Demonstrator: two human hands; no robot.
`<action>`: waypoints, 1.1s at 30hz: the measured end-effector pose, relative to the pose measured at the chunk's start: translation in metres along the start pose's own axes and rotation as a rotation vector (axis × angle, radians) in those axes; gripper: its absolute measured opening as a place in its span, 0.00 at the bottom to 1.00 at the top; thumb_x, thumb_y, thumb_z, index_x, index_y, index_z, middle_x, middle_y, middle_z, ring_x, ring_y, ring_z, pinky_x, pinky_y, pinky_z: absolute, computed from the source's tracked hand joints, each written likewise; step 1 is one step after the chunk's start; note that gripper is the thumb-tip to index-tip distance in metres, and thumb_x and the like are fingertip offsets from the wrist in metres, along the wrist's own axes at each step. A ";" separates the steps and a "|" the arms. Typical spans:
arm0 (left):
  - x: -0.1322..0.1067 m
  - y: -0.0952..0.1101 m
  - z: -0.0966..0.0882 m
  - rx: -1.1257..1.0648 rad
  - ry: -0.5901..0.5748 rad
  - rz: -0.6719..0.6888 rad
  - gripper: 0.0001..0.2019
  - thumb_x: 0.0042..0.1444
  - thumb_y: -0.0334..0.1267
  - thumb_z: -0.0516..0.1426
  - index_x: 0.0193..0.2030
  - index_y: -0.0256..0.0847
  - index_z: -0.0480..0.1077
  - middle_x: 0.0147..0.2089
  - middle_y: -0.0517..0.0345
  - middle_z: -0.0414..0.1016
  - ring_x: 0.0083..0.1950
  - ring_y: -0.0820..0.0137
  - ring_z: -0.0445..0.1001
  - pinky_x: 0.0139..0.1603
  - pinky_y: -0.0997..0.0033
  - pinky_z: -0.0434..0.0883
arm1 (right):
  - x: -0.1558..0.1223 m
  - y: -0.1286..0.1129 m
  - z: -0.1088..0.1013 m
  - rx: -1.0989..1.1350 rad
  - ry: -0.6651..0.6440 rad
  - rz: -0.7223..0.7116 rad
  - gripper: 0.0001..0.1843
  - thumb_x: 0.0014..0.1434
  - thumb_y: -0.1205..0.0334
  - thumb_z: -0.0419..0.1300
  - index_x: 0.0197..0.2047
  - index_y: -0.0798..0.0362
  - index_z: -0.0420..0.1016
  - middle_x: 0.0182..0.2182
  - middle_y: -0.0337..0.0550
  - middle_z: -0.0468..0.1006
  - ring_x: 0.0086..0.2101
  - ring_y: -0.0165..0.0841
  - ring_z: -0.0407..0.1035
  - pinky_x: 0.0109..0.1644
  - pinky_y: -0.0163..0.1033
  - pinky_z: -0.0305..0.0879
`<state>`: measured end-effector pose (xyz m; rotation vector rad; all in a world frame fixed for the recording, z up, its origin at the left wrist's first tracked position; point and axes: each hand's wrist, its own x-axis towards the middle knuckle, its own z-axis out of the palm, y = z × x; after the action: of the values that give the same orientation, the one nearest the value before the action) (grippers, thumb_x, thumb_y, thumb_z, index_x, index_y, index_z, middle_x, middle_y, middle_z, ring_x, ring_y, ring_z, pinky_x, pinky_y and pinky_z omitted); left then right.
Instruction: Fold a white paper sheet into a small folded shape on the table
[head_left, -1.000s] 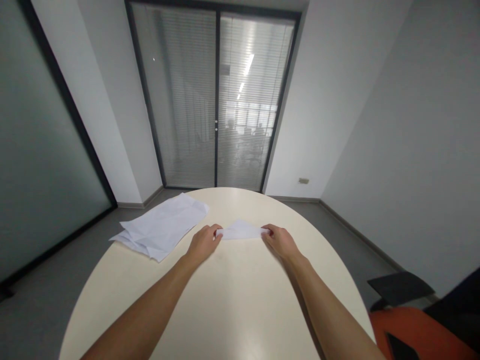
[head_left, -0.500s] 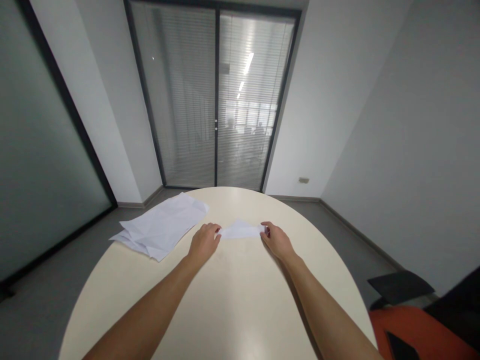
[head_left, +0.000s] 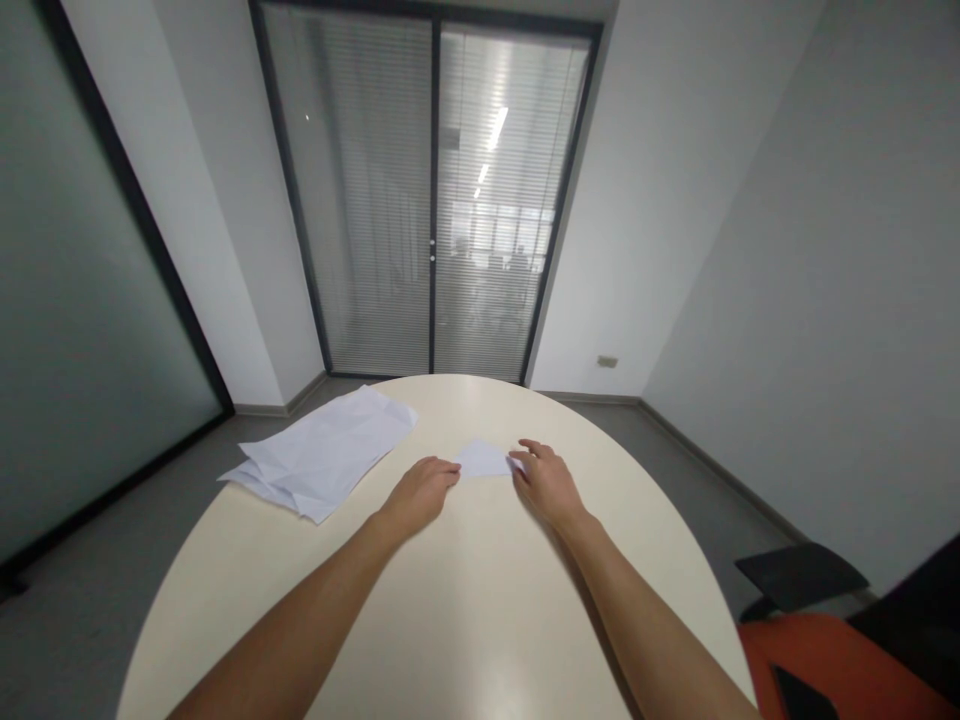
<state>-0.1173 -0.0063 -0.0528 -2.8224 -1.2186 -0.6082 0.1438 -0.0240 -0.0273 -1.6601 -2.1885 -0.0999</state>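
On round table, small white paper is touched at left edge by left hand, palm down; at right by right hand, fingers partly raised. Grip can't be told for either.

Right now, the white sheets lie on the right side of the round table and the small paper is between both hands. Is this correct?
Not entirely: the head view shows the white sheets on the left side of the round table. The small paper is between left hand and right hand.
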 end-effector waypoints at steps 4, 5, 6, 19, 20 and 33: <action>-0.001 0.013 -0.008 -0.006 -0.037 -0.070 0.19 0.62 0.25 0.49 0.55 0.37 0.75 0.60 0.49 0.75 0.60 0.63 0.72 0.65 0.62 0.66 | -0.006 -0.031 0.005 0.135 -0.133 -0.282 0.26 0.70 0.54 0.49 0.66 0.54 0.66 0.66 0.53 0.63 0.66 0.44 0.55 0.69 0.51 0.51; -0.002 0.015 -0.009 -0.016 -0.042 -0.075 0.20 0.61 0.24 0.50 0.56 0.36 0.74 0.60 0.48 0.75 0.61 0.64 0.71 0.65 0.63 0.65 | -0.009 -0.037 0.007 0.161 -0.176 -0.314 0.28 0.70 0.51 0.47 0.68 0.53 0.62 0.68 0.52 0.60 0.67 0.45 0.52 0.69 0.53 0.50; -0.002 0.016 -0.009 -0.026 -0.044 -0.077 0.20 0.60 0.24 0.50 0.56 0.36 0.74 0.60 0.48 0.74 0.62 0.64 0.71 0.66 0.63 0.65 | -0.011 -0.043 0.009 0.183 -0.229 -0.331 0.31 0.71 0.48 0.46 0.71 0.53 0.58 0.69 0.52 0.58 0.68 0.45 0.50 0.70 0.55 0.48; -0.003 0.019 -0.012 -0.035 0.002 -0.063 0.15 0.68 0.37 0.49 0.51 0.42 0.76 0.55 0.52 0.77 0.58 0.63 0.72 0.60 0.62 0.70 | -0.007 -0.002 -0.003 0.047 -0.425 0.174 0.42 0.69 0.39 0.40 0.74 0.64 0.46 0.72 0.59 0.44 0.71 0.49 0.39 0.71 0.55 0.40; -0.004 0.019 -0.012 -0.037 0.003 -0.063 0.15 0.69 0.37 0.49 0.52 0.43 0.75 0.55 0.52 0.77 0.58 0.63 0.72 0.59 0.62 0.70 | -0.007 0.000 -0.004 0.029 -0.408 0.189 0.41 0.69 0.41 0.41 0.73 0.64 0.48 0.72 0.60 0.45 0.71 0.50 0.39 0.71 0.56 0.40; -0.004 0.017 -0.009 -0.053 0.039 -0.048 0.15 0.68 0.36 0.49 0.55 0.42 0.73 0.56 0.52 0.76 0.59 0.64 0.71 0.61 0.63 0.68 | -0.011 -0.039 0.012 0.242 -0.356 -0.255 0.37 0.70 0.42 0.43 0.73 0.56 0.50 0.71 0.54 0.49 0.70 0.45 0.41 0.72 0.55 0.41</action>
<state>-0.1109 -0.0225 -0.0431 -2.8172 -1.2867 -0.7043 0.1061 -0.0421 -0.0354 -1.3407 -2.5456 0.4054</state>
